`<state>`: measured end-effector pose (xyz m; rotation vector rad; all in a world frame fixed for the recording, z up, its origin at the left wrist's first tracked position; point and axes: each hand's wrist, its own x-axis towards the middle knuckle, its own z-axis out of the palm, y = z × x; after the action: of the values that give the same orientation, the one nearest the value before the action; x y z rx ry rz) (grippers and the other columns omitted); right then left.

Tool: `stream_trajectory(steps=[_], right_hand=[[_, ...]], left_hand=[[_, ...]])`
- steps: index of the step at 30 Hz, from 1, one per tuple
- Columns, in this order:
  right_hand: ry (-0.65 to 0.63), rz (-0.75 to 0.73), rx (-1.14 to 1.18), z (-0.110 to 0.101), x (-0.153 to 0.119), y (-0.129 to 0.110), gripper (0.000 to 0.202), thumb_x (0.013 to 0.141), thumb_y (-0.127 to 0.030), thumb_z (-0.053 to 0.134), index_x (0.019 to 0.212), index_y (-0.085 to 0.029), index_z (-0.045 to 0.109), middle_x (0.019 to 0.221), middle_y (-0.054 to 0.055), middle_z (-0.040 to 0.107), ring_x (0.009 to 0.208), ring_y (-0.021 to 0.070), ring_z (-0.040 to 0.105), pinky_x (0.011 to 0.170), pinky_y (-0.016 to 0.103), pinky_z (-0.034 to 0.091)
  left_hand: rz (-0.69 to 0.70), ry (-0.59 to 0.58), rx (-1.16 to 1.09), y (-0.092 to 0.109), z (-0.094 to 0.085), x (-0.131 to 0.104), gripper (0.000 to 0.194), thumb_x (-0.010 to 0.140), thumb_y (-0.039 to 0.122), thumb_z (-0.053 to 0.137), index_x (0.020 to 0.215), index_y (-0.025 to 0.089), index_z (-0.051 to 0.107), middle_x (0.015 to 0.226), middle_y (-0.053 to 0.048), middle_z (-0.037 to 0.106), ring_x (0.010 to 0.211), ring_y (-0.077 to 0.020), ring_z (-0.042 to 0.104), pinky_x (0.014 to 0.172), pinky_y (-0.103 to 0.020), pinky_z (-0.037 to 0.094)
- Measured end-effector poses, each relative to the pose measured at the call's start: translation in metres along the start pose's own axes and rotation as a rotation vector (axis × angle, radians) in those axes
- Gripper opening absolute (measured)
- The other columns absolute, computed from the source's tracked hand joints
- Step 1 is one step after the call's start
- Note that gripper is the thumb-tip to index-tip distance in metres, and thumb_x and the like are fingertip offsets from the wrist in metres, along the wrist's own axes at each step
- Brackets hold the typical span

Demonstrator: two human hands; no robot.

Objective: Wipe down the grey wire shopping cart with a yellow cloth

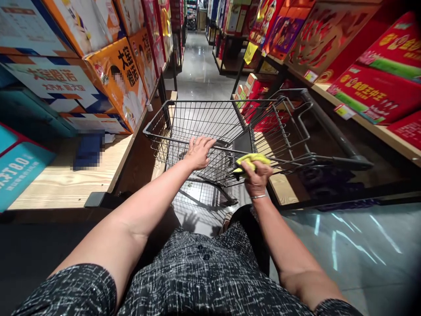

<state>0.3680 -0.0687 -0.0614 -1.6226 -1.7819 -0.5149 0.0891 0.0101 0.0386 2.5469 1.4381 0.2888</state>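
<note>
A black wire shopping cart [204,105] stands sideways before me in the aisle, its handle to the right. My left hand [199,152] grips the near top rail of the cart, the fingers lying over it. In my right hand [258,175] is a bunched yellow cloth [255,159], pressed against the same rail farther right, near the handle end. Part of the cloth is hidden under the fingers. Through the wire basket I see the floor and a dark panel [243,147].
On the left, a wooden shelf [108,162] bears orange and white boxes [115,83]. Red gift boxes [378,92] stand on the right shelf, close to the cart handle [338,131]. The aisle floor [196,61] runs ahead between the shelves.
</note>
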Motion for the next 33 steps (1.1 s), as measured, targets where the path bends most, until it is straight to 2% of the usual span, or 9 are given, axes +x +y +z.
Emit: stream_trajectory(steps=[5,7,11,15,19,25,28,30,33], right_hand=[[-0.65,0.022,-0.006,0.063,-0.056,-0.046,0.043,0.095,-0.022,0.052,0.13,-0.037,0.074,0.139,0.011,0.061,0.12,0.0334,0.045,0.103,0.053,0.04],[-0.81,-0.021,0.007,0.079,-0.068,-0.059,0.044,0.097,-0.024,0.051,0.131,-0.039,0.073,0.145,0.007,0.059,0.127,0.0323,0.044,0.107,0.05,0.038],[-0.928,-0.131,0.075,0.088,-0.073,-0.068,0.035,0.097,-0.025,0.053,0.116,-0.041,0.078,0.143,-0.001,0.063,0.128,0.0252,0.048,0.105,0.039,0.04],[-0.924,-0.157,0.055,0.071,-0.063,-0.057,0.038,0.097,-0.024,0.053,0.123,-0.039,0.076,0.146,0.002,0.061,0.132,0.0283,0.044,0.108,0.042,0.037],[-0.693,-0.154,-0.013,0.03,-0.046,-0.024,0.038,0.099,-0.025,0.053,0.127,-0.039,0.074,0.14,0.005,0.064,0.121,0.0289,0.047,0.101,0.044,0.038],[0.03,-0.162,-0.103,-0.052,-0.006,0.037,0.026,0.098,-0.028,0.061,0.114,-0.035,0.08,0.118,0.007,0.067,0.111,0.0264,0.049,0.095,0.042,0.041],[0.311,-0.119,-0.149,-0.088,0.018,0.054,0.024,0.096,-0.032,0.065,0.115,-0.032,0.079,0.115,0.01,0.062,0.114,0.0295,0.046,0.094,0.048,0.043],[0.433,-0.104,-0.16,-0.102,0.03,0.059,0.025,0.096,-0.032,0.065,0.117,-0.03,0.079,0.116,0.013,0.059,0.117,0.0315,0.044,0.095,0.051,0.042],[0.472,-0.072,-0.125,-0.099,0.035,0.054,0.026,0.096,-0.03,0.063,0.117,-0.029,0.078,0.116,0.013,0.055,0.117,0.0313,0.043,0.098,0.054,0.043]], left_hand=[[0.064,-0.058,-0.001,0.002,0.01,0.004,0.093,0.079,0.015,0.065,0.163,0.033,0.029,0.165,-0.007,0.036,0.153,-0.0313,0.028,0.129,-0.057,0.0],[0.067,-0.063,0.005,-0.002,0.011,0.005,0.094,0.079,0.015,0.066,0.163,0.034,0.029,0.166,-0.006,0.033,0.153,-0.0317,0.027,0.128,-0.056,0.001],[0.067,-0.079,0.006,-0.006,0.009,0.005,0.095,0.078,0.014,0.066,0.163,0.035,0.028,0.167,-0.006,0.032,0.154,-0.0311,0.026,0.128,-0.055,0.002],[0.058,-0.076,0.002,-0.01,0.008,0.005,0.096,0.077,0.012,0.065,0.162,0.036,0.028,0.168,-0.005,0.031,0.154,-0.0312,0.026,0.128,-0.055,0.003],[0.062,-0.048,0.007,-0.018,0.009,0.005,0.094,0.077,0.013,0.065,0.16,0.037,0.031,0.167,-0.004,0.034,0.153,-0.0312,0.027,0.128,-0.055,0.005],[0.079,-0.038,-0.001,-0.027,0.008,0.004,0.088,0.078,0.014,0.063,0.159,0.035,0.035,0.163,-0.005,0.039,0.152,-0.0305,0.031,0.129,-0.055,0.004],[0.079,-0.031,-0.014,-0.029,0.006,0.003,0.085,0.079,0.013,0.062,0.157,0.035,0.037,0.16,-0.005,0.042,0.15,-0.0299,0.033,0.129,-0.056,0.003],[0.079,-0.023,-0.018,-0.031,0.005,0.003,0.083,0.079,0.014,0.062,0.156,0.034,0.038,0.159,-0.005,0.043,0.15,-0.0295,0.034,0.129,-0.056,0.002],[0.072,-0.014,-0.021,-0.035,0.005,0.003,0.081,0.079,0.015,0.063,0.155,0.034,0.04,0.158,-0.005,0.044,0.15,-0.0293,0.034,0.129,-0.056,0.002]])
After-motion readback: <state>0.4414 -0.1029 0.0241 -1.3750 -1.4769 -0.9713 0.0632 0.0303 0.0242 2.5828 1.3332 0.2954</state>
